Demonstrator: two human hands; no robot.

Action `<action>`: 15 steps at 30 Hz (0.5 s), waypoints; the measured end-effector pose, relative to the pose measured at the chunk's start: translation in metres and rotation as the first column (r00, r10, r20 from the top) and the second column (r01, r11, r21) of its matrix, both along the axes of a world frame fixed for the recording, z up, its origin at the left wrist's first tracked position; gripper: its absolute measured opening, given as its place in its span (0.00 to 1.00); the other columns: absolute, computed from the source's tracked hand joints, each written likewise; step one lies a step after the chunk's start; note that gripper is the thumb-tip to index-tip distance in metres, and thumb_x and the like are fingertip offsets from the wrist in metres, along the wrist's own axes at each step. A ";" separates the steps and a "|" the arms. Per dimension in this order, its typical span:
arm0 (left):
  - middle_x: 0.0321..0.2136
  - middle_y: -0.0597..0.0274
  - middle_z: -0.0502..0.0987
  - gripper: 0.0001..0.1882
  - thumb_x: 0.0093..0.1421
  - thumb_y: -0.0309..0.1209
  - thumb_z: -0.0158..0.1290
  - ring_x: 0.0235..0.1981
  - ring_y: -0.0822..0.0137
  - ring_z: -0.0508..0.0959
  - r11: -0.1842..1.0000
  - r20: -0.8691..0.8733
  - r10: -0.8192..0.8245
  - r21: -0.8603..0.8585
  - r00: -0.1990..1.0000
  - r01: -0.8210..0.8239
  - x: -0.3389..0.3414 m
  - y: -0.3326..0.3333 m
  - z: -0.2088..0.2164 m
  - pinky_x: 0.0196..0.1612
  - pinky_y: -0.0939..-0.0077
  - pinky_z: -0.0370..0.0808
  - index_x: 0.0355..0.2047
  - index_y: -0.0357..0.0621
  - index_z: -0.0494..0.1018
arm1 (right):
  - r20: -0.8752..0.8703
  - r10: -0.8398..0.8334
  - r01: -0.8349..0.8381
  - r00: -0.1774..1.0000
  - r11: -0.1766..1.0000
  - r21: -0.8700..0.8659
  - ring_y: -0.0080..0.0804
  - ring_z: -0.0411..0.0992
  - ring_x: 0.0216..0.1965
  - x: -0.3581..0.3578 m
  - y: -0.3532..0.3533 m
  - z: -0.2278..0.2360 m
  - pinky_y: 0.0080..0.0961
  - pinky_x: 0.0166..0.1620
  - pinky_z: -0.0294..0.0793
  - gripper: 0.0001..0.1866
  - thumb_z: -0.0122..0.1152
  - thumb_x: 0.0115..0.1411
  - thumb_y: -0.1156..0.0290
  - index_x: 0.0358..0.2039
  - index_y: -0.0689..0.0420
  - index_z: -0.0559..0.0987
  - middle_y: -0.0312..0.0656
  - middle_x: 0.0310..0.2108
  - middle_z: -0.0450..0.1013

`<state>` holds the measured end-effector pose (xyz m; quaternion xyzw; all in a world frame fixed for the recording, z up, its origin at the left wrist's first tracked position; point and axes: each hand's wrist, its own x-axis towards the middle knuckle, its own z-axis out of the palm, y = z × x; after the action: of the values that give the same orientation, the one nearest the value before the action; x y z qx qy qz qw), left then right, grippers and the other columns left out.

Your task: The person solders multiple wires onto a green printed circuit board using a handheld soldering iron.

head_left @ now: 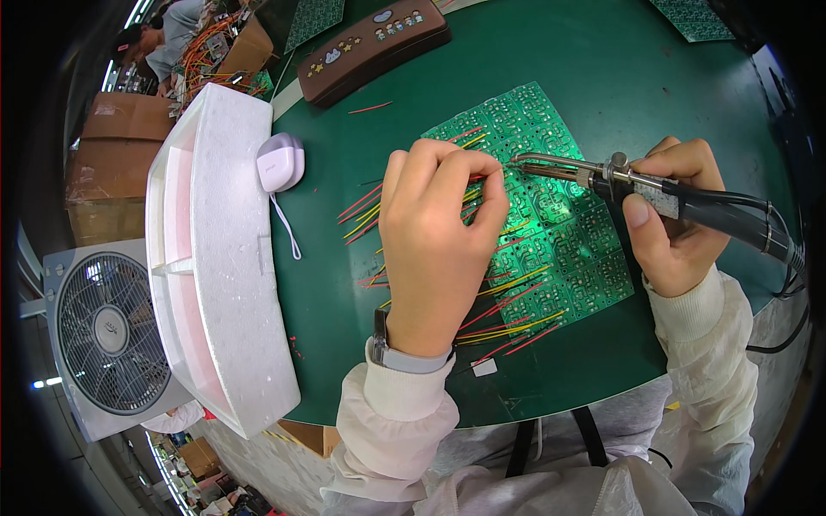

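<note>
A panel of green circuit boards (594, 258) lies on the dark green table. Along its left side stick out several red and yellow wires (516, 331). My left hand (439, 236) hovers over these wires, thumb and index finger pinched on a thin wire at the panel's upper part; the fingertips partly hide it. In my right hand (684, 219) is a soldering iron (641, 182) with a thin metal tube along its top. Its tip points left, close to my left fingertips; whether it touches the board I cannot tell.
At the left stands a white foam box (237, 258) with a lilac earbud case (281, 163) against it. Behind lies a brown pencil case (374, 52). A fan (110, 331) and cardboard boxes (120, 163) flank the table. The iron's black cable (783, 258) trails right. Another person (168, 43) is far left.
</note>
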<state>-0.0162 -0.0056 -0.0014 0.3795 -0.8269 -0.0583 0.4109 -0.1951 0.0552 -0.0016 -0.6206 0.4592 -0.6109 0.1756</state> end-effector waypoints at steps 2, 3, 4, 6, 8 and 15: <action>0.21 0.62 0.66 0.07 0.38 0.18 0.53 0.22 0.64 0.64 1.000 -0.008 -0.001 0.008 1.000 0.001 0.001 0.000 0.000 0.23 0.74 0.61 0.19 0.40 0.68 | 0.002 0.002 -0.002 1.000 1.000 0.003 0.11 0.55 0.14 0.001 0.000 0.000 0.10 0.17 0.52 0.12 0.57 0.42 0.78 0.27 0.64 0.65 0.34 0.17 0.63; 0.21 0.61 0.66 0.07 0.38 0.18 0.53 0.22 0.64 0.64 1.000 -0.008 -0.003 0.007 1.000 0.003 0.001 0.000 0.000 0.23 0.74 0.61 0.19 0.40 0.68 | 0.007 0.002 -0.002 1.000 1.000 0.006 0.11 0.55 0.14 0.000 0.000 0.000 0.09 0.17 0.52 0.12 0.57 0.42 0.77 0.27 0.63 0.65 0.34 0.17 0.63; 0.21 0.61 0.66 0.07 0.38 0.18 0.53 0.22 0.63 0.64 1.000 -0.008 -0.004 0.006 1.000 0.005 0.000 -0.001 0.000 0.23 0.73 0.62 0.19 0.40 0.68 | 0.012 0.002 -0.002 1.000 1.000 0.008 0.11 0.55 0.14 0.000 0.000 0.000 0.09 0.17 0.53 0.12 0.58 0.42 0.77 0.27 0.63 0.65 0.34 0.17 0.64; 0.21 0.61 0.66 0.07 0.38 0.18 0.53 0.22 0.64 0.64 1.000 -0.010 -0.004 0.010 1.000 0.004 0.000 -0.001 0.000 0.23 0.73 0.62 0.19 0.40 0.68 | 0.005 -0.008 0.008 1.000 1.000 -0.002 0.11 0.55 0.14 -0.001 0.001 0.000 0.09 0.17 0.53 0.12 0.58 0.42 0.77 0.27 0.63 0.66 0.34 0.17 0.64; 0.21 0.62 0.66 0.07 0.38 0.18 0.53 0.22 0.64 0.64 1.000 -0.010 -0.002 0.013 1.000 0.002 0.001 0.000 0.000 0.23 0.73 0.62 0.19 0.40 0.68 | -0.001 -0.016 0.016 1.000 1.000 -0.012 0.11 0.55 0.15 -0.001 0.000 0.000 0.09 0.17 0.53 0.12 0.58 0.43 0.77 0.27 0.63 0.66 0.34 0.17 0.64; 0.22 0.61 0.69 0.06 0.40 0.19 0.54 0.25 0.65 0.69 0.997 0.043 0.027 0.072 0.999 -0.030 0.002 0.002 0.005 0.27 0.76 0.65 0.20 0.39 0.70 | 0.014 -0.022 0.022 1.000 1.000 -0.020 0.13 0.55 0.16 -0.003 0.000 0.001 0.10 0.19 0.53 0.11 0.57 0.44 0.75 0.28 0.63 0.66 0.34 0.18 0.64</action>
<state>-0.0143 -0.0037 0.0037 0.4073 -0.8271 -0.0745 0.3801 -0.1985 0.0548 -0.0010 -0.6129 0.4585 -0.6217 0.1660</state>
